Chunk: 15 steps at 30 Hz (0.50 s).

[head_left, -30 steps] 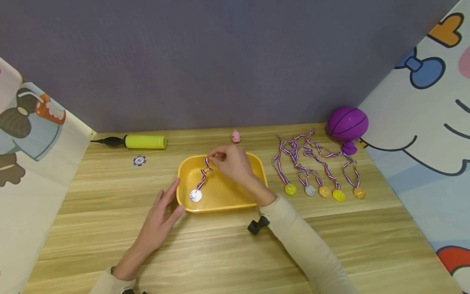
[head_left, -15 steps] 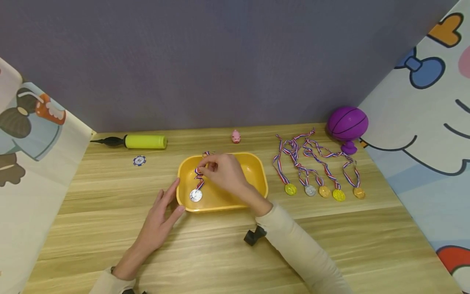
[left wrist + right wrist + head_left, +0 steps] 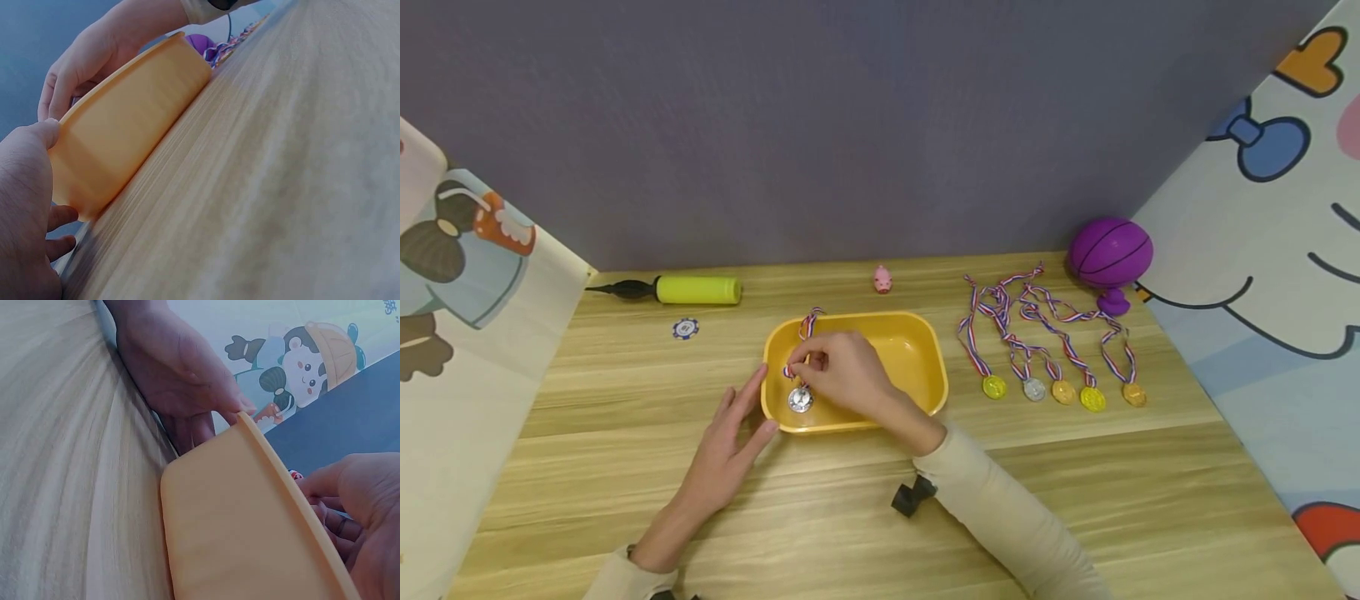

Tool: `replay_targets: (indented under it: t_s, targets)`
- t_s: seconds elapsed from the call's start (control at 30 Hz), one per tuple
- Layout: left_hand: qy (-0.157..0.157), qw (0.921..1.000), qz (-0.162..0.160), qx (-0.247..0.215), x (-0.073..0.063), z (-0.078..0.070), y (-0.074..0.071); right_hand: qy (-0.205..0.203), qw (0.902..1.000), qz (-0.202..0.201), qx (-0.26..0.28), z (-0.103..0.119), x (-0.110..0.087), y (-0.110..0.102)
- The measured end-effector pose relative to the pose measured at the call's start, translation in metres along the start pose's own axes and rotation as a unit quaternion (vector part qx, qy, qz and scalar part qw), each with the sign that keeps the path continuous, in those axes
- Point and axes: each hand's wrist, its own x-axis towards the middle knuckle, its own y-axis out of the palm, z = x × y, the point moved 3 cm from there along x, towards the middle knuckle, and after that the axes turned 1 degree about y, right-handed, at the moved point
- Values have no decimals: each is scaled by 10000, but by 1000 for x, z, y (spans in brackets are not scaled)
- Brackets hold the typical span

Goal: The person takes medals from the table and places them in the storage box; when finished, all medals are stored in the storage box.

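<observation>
In the head view a silver medal (image 3: 801, 400) lies in the left part of a yellow plastic tray (image 3: 902, 317). My right hand (image 3: 842, 371) is over the tray and pinches the medal's striped ribbon (image 3: 787, 371) between thumb and fingers. Another stretch of that ribbon hangs over the tray's far rim. My left hand (image 3: 718, 462) rests at the tray's left end, fingers extended, thumb at the near corner. In the left wrist view, the tray wall (image 3: 125, 125) hides the medal, and my right hand (image 3: 81, 62) reaches in over the rim.
Several medals (image 3: 1063, 392) with tangled ribbons lie right of the tray, near a purple ball (image 3: 1109, 252) and a small purple duck (image 3: 1113, 302). A pink pig (image 3: 882, 279) stands behind the tray. A yellow pump (image 3: 696, 290) and poker chip (image 3: 685, 328) lie left.
My right hand has moved left and nearer within the tray, carrying the pinched ribbon toward the medal. Part of the ribbon now hangs over the far rim. My left hand has stayed put.
</observation>
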Motion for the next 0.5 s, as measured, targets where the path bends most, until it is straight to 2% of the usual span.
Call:
replay_targets:
  t_s: [0.27,0.5]
  targets:
    - [-67,10000,33,27,0,-1,0,0,9991,415,-94,2,-8,3]
    - [-70,10000,48,-29,0,-1,0,-184,9985,486,-170,4,-13,1]
